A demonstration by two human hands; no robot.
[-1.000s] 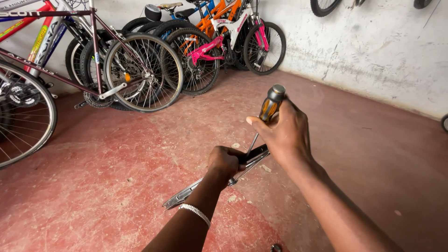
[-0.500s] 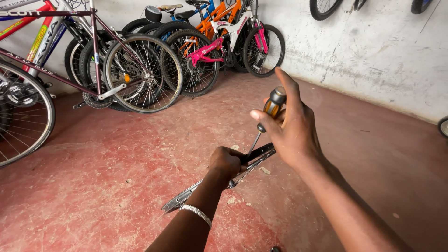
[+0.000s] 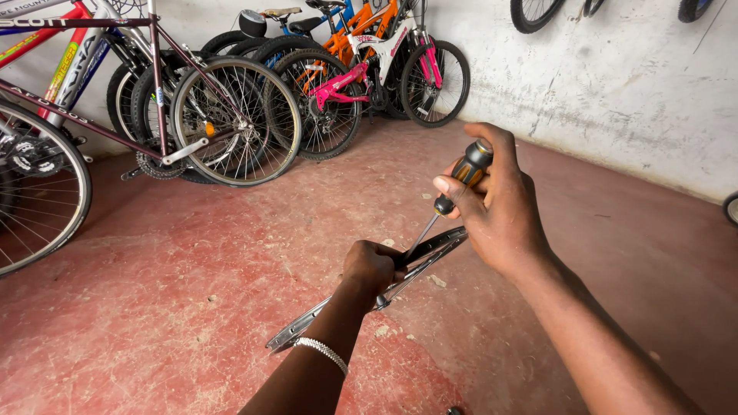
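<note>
Bicycles [image 3: 231, 115] stand parked along the far wall above a red concrete floor [image 3: 154, 292]. A bare wheel rim [image 3: 361, 300] is held edge-on, low at frame centre. The left hand [image 3: 373, 265], arm extended forward, is fisted around the rim's upper edge. The right hand [image 3: 500, 207], wrist raised, wraps the screwdriver [image 3: 453, 188] handle, shaft angled down into the rim beside the left fist.

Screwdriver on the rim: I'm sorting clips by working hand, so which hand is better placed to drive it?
Likely the right hand: it grips the screwdriver, tip at the rim. The left hand clamps the rim.
</note>
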